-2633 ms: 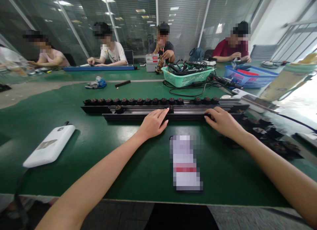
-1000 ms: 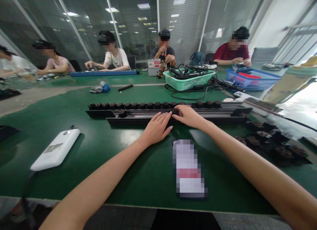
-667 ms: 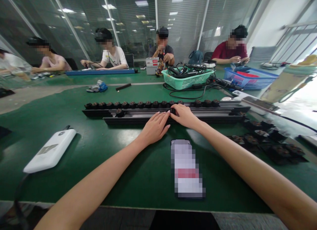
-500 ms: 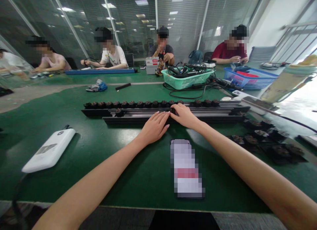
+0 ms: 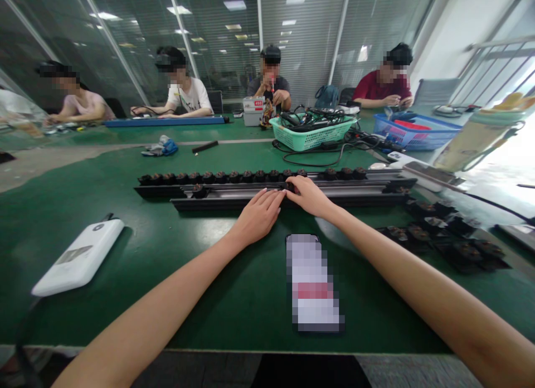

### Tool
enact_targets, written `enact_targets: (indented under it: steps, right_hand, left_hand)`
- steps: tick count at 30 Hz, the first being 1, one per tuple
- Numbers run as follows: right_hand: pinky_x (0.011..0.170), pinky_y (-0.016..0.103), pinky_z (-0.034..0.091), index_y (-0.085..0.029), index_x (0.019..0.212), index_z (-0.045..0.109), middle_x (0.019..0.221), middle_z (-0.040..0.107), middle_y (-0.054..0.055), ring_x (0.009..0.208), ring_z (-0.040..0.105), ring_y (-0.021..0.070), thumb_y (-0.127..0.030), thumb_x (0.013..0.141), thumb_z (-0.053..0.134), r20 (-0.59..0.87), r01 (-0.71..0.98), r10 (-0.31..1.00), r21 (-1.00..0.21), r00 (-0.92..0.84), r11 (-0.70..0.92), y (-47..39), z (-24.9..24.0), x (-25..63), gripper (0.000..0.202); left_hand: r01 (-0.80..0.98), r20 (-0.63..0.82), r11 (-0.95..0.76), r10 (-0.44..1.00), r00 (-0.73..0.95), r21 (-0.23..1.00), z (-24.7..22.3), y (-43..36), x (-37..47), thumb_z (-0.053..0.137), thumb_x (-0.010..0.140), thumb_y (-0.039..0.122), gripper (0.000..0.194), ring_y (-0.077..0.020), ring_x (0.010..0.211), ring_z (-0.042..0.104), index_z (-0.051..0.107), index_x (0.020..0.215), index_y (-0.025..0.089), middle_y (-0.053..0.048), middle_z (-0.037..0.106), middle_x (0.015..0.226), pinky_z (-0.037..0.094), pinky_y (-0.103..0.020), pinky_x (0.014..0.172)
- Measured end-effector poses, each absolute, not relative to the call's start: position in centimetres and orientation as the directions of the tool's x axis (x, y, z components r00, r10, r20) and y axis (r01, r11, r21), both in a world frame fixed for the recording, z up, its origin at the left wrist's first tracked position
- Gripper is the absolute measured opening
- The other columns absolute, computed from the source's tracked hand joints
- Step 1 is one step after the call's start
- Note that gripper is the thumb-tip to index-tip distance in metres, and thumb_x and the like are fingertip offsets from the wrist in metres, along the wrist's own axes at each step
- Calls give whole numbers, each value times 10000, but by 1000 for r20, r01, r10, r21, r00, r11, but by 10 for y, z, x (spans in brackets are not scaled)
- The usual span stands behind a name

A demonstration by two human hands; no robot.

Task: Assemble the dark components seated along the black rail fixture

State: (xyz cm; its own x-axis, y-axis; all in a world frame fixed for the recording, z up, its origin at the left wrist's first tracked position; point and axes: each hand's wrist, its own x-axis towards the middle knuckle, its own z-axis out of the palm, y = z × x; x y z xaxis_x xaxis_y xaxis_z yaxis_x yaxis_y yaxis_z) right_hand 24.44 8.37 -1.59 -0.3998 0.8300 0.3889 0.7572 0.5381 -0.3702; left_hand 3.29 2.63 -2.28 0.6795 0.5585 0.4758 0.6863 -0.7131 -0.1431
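My right hand point(image 5: 308, 196) pinches a small round black module point(image 5: 288, 186) that sits at the near black rail point(image 5: 355, 200); the fingers partly cover the piece. My left hand point(image 5: 259, 214) lies over the front edge of this rail with its fingers stretched out, the fingertips close to the module. Toward the left end of the same rail sits another black module point(image 5: 199, 191) with coppery parts on top. Just behind, a second black rail point(image 5: 144, 192) carries a row of several similar modules.
A phone point(image 5: 314, 310) lies in front of my hands. To the left is a white power bank point(image 5: 79, 260) with a cable. More black modules point(image 5: 470, 251) lie at right. Behind stand a green basket point(image 5: 309, 138) of cables and a blue basket point(image 5: 418, 136). Several people sit across the table.
The view has shifted slightly. Both hands keep nearly the same place at the near rail, the right still pinching the black module.
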Motion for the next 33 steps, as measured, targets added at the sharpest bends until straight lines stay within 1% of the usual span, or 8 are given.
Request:
enact_targets:
  steps: [5,11,17,22,26,29,33]
  right_hand:
    - [895,423,470,-170,1262,614,1133,659,123,1040,582,270,-348,965,507,378,764,835,-367,-400,531,83,-16,244,362]
    - [915,426,464,-171,1261,608,1160,659,126,1081,581,278,-334,960,502,366,778,845,-360,-390,515,79,-13,242,358]
    - [923,420,456,-197,1257,602,1194,661,126,1121,583,279,-348,975,490,356,795,854,-347,-379,498,76,-10,241,339]
    - [948,456,439,-195,1284,585,1275,643,149,1215,552,308,-352,992,469,321,809,874,-357,-364,467,71,-6,238,352]
    - [979,490,423,-175,1298,574,1294,634,163,1254,530,324,-346,999,458,317,815,879,-355,-355,457,67,-5,236,364]
    - [986,496,420,-160,1300,571,1298,629,174,1249,529,329,-341,1005,448,332,823,873,-331,-357,462,67,-6,235,367]
    - [983,496,421,-146,1276,583,1251,635,187,1216,532,338,-330,1005,444,362,831,854,-278,-374,482,69,-9,235,356]
  left_hand:
    - [684,462,-712,557,690,-162,-24,27,31,307,1059,225,508,-232,1442,479,396,1537,77,-168,537,1528,320,-446,1247]
    - [686,457,-713,566,686,-146,-25,27,31,298,1065,236,518,-222,1456,464,374,1553,79,-166,517,1548,310,-441,1253]
    - [683,460,-714,559,690,-155,-26,28,30,304,1065,234,513,-224,1456,465,390,1547,81,-158,521,1548,315,-441,1251]
    - [681,470,-704,540,698,-201,-27,28,31,313,1061,219,505,-237,1448,472,410,1533,66,-160,540,1529,303,-452,1255]
    - [680,477,-699,532,700,-219,-27,27,31,316,1061,215,502,-238,1439,481,415,1527,59,-157,547,1524,299,-449,1255]
    - [679,480,-701,528,700,-220,-27,27,31,315,1062,216,500,-241,1437,483,421,1524,56,-155,551,1520,298,-447,1255]
    - [681,474,-702,536,699,-209,-25,26,32,321,1057,212,507,-243,1440,479,410,1533,62,-158,548,1522,298,-453,1255]
